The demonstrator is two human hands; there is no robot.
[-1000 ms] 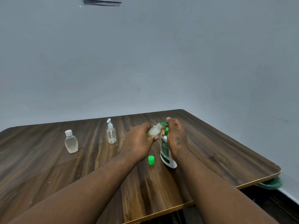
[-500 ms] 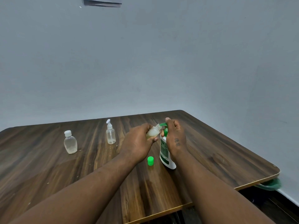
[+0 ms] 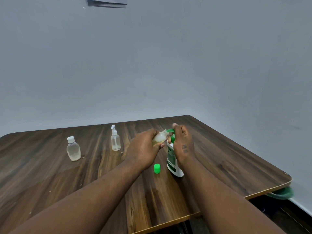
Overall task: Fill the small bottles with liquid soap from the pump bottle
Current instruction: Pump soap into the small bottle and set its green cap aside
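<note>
Head view: your left hand [image 3: 145,149] grips the small bottle [image 3: 159,137], tilted, with its mouth at the green nozzle. Your right hand [image 3: 183,144] curls over the pump bottle [image 3: 172,159] head, just beside the left. The green cap [image 3: 156,168] lies near your left wrist. The small bottle looks light, thin and probably soap-slick: hold its body, not its neck.

The table [image 3: 236,166] lies open right of the pump bottle [image 3: 172,163]. A cap [image 3: 157,168] sits just left of it; capped bottle [image 3: 73,149] and spray bottle [image 3: 115,141] stand farther left, apart.
</note>
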